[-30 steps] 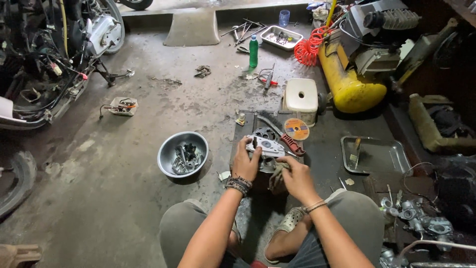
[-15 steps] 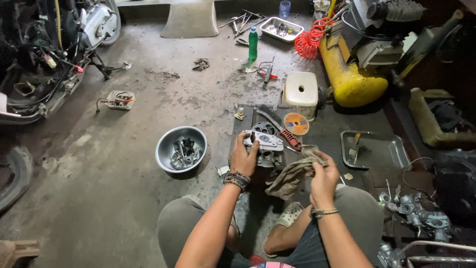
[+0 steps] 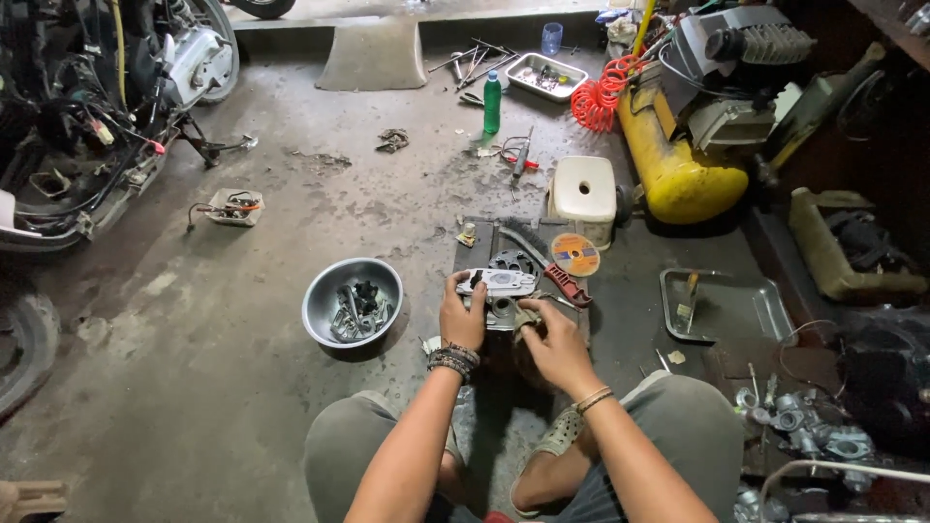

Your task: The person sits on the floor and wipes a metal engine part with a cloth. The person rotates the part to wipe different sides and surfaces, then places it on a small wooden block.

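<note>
The person sits on the concrete floor (image 3: 242,387) of a workshop with both hands low in the middle of the view. The left hand (image 3: 463,318) is closed around the near edge of a flat silver metal cover (image 3: 497,282), thumb on top, holding it just above a dark mat (image 3: 601,320). The right hand (image 3: 550,339) is bunched around a grey rag (image 3: 526,318), fingers curled shut on it and pressed against the cover's right end.

Judging by this, the cover is off whatever it belongs to and is being wiped; its top face already looks fairly bright, but the underside is hidden, so how much cleaning is left cannot be told. Nothing shows it being refitted.

At about 9 o'clock from the hands, near them, stands a steel bowl (image 3: 329,324) holding loose bolts and small parts. At 1 o'clock on the mat lie a red-handled wire brush (image 3: 566,284) and a round cutting disc (image 3: 575,255). Beyond those, at 12 to 1 o'clock, sits a small cream plastic stool (image 3: 583,191). At 3 o'clock is an empty-looking metal tray (image 3: 756,310). Further off at 1 to 2 o'clock lies a yellow air compressor (image 3: 673,165) with a coiled orange hose (image 3: 601,97). A green bottle (image 3: 492,102) stands at 12 o'clock, well apart. A partly stripped scooter (image 3: 107,116) fills the 10 o'clock corner, and a cluster of carburettor-like parts (image 3: 804,431) lies at 4 o'clock.
</note>
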